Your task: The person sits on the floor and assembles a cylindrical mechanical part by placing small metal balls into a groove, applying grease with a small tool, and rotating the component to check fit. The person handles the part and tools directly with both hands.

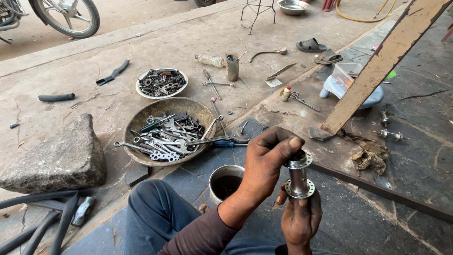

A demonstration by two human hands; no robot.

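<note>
The right hand [301, 218] gripped the hub [298, 174] from below, fingers closed around its lower flange, holding it upright above the dark floor [415, 160]. The left hand [266, 158] was closed over the upper flange, thumb on top, apparently pinching a small part there. A tin [225, 182] stood just left. A tool bowl [167, 130] lay beyond it.

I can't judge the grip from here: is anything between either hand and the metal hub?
Nothing visible. The right hand grips the hub from below at its lower flange; the left hand covers its top end with its fingers.
</note>
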